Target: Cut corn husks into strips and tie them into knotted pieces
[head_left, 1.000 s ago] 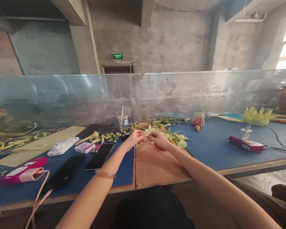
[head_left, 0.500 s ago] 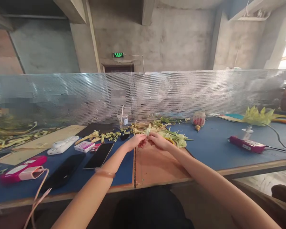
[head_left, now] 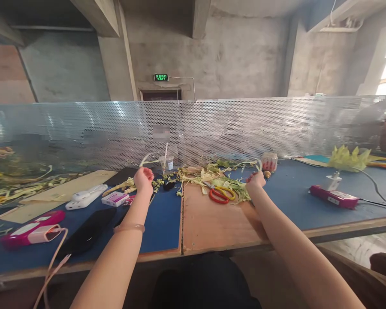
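Note:
My left hand (head_left: 144, 180) is raised over the left part of the table, fingers closed on a pale green leafy strip (head_left: 150, 157) that arches above it. At the right, my right hand (head_left: 255, 180) is closed on another pale strip (head_left: 260, 164). The hands are wide apart. Between them lies a pile of pale green leaves and stems (head_left: 202, 175) at the back of the brown board (head_left: 212, 227). Scissors with red handles (head_left: 218, 197) and a yellow-handled pair (head_left: 229, 193) rest at the pile's front edge.
Left of the board are a black phone (head_left: 88, 231), a pink-and-white box (head_left: 115, 198), a white power strip (head_left: 86, 197) and a plastic cup (head_left: 167, 163). To the right stand a jar (head_left: 269, 162), a magenta power strip (head_left: 333, 197) and a yellow-green leafy piece (head_left: 349, 158). Perforated metal screen (head_left: 206, 128) behind.
My hands have moved from close together at the middle to far apart, left and right, each with a strip. The scissors on the board now show.

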Available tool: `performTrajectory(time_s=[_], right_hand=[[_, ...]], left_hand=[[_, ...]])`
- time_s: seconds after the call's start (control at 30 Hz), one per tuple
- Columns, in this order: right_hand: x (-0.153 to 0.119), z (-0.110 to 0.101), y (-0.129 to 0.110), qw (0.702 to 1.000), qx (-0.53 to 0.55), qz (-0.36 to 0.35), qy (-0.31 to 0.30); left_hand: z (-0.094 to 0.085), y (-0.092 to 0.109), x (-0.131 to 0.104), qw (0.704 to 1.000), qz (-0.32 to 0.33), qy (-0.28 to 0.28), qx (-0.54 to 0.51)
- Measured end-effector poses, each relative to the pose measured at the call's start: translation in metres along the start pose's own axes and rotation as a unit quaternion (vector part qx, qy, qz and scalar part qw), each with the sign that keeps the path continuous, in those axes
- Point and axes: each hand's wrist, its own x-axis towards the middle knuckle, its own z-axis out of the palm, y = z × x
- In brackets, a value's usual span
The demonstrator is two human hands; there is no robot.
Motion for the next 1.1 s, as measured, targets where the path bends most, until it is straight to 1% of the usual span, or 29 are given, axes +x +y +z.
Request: performTrajectory(time_s=[0.03, 0.07, 0.1, 0.13, 0.17, 0.2, 0.23, 0.27, 0.3, 0.37, 0.4, 0.43, 0.47, 0.5, 0.57, 0.63, 0.7, 0.83, 0.97, 1.1], right_hand=[[0.002, -0.005, -0.001, 1.0, 0.005, 0.013, 0.022], [0.003, -0.008, -0.001, 0.999, 0.009, 0.026, 0.04], [0.002, -0.009, -0.001, 0.998, 0.012, 0.037, 0.051], [0.001, -0.008, -0.001, 0.997, 0.017, 0.044, 0.054], [-0.002, -0.004, 0.0, 0.997, 0.021, 0.048, 0.05], [-0.006, 0.001, 0.0, 0.998, 0.026, 0.05, 0.038], [-0.011, 0.008, 0.001, 0.998, 0.03, 0.05, 0.018], [-0.019, 0.016, 0.002, 0.998, 0.033, 0.051, -0.01], [-0.027, 0.024, 0.004, 0.997, 0.034, 0.052, -0.045], [-0.049, 0.038, 0.009, 0.989, 0.025, 0.063, -0.131], [-0.061, 0.044, 0.013, 0.982, 0.017, 0.072, -0.171], [-0.073, 0.048, 0.017, 0.971, 0.007, 0.084, -0.225], [-0.085, 0.051, 0.022, 0.94, -0.014, 0.098, -0.327], [-0.097, 0.053, 0.027, 0.913, -0.029, 0.101, -0.395], [-0.114, 0.055, 0.035, 0.874, -0.058, 0.099, -0.472], [-0.125, 0.055, 0.039, 0.85, -0.08, 0.079, -0.515], [-0.128, 0.055, 0.042, 0.84, -0.095, 0.049, -0.532], [-0.125, 0.055, 0.043, 0.84, -0.122, 0.003, -0.529], [-0.123, 0.054, 0.045, 0.831, -0.148, -0.026, -0.536], [-0.124, 0.054, 0.046, 0.828, -0.167, -0.035, -0.534]], left_hand=[[-0.004, 0.001, 0.005, 0.997, 0.024, 0.061, 0.029], [-0.007, 0.0, 0.008, 0.994, 0.037, 0.095, 0.047], [-0.009, -0.001, 0.01, 0.991, 0.043, 0.113, 0.06], [-0.01, -0.003, 0.01, 0.99, 0.044, 0.116, 0.067], [-0.009, -0.005, 0.008, 0.991, 0.04, 0.102, 0.076], [-0.006, -0.009, 0.005, 0.992, 0.036, 0.074, 0.094], [-0.001, -0.012, -0.001, 0.992, 0.032, 0.032, 0.118], [0.004, -0.016, -0.008, 0.987, 0.027, -0.033, 0.155], [0.01, -0.02, -0.017, 0.975, 0.025, -0.105, 0.194], [0.021, -0.027, -0.036, 0.939, 0.016, -0.239, 0.246], [0.026, -0.031, -0.046, 0.918, 0.007, -0.296, 0.263], [0.03, -0.034, -0.056, 0.898, -0.003, -0.344, 0.276], [0.034, -0.036, -0.065, 0.878, -0.012, -0.382, 0.29], [0.036, -0.038, -0.072, 0.858, -0.019, -0.413, 0.304], [0.039, -0.041, -0.083, 0.826, -0.025, -0.455, 0.332], [0.04, -0.042, -0.09, 0.802, -0.024, -0.48, 0.354], [0.04, -0.042, -0.092, 0.784, -0.025, -0.497, 0.37], [0.038, -0.042, -0.094, 0.761, -0.043, -0.528, 0.376], [0.037, -0.042, -0.097, 0.754, -0.057, -0.556, 0.345], [0.036, -0.044, -0.097, 0.752, -0.072, -0.565, 0.33]])
